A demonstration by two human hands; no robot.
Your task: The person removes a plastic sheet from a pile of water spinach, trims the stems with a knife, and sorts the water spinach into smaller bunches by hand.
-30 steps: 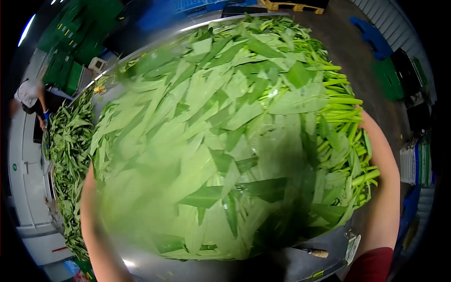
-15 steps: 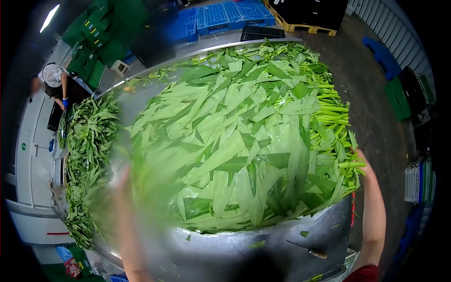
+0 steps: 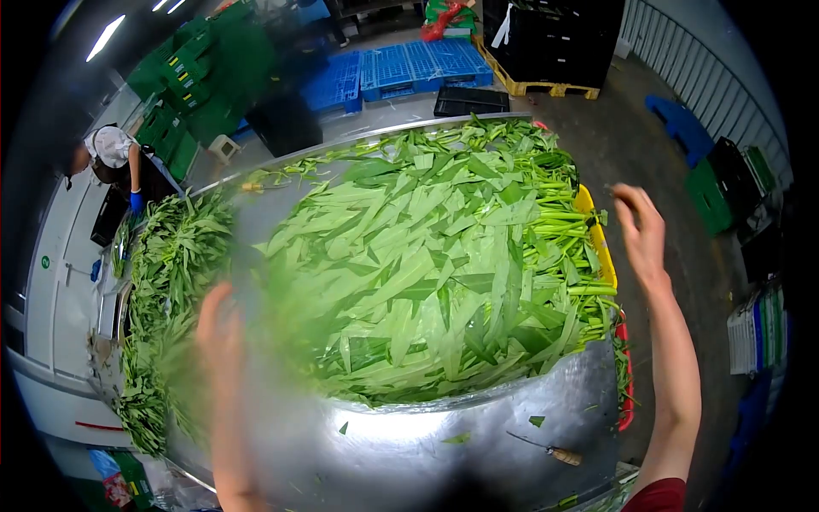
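Note:
A big heap of long green leafy vegetables [image 3: 444, 256] lies on a metal table [image 3: 512, 427], stalk ends pointing right. My left hand [image 3: 220, 328], blurred, hovers at the heap's near left edge with nothing seen in it. Raised in the air past the stalk ends, my right hand [image 3: 641, 230] has its fingers apart and holds nothing.
A second pile of greens [image 3: 166, 290] lies along the table's left side. A knife [image 3: 550, 450] rests near the front edge. A yellow crate [image 3: 597, 239] and a red crate sit right of the heap. Another person [image 3: 111, 158] works far left. Blue pallets [image 3: 409, 64] and green crates stand behind.
The heap has gone down from my arms onto the table. My right hand has let go and lifted clear to the right; my left hand has drawn back to the heap's left edge.

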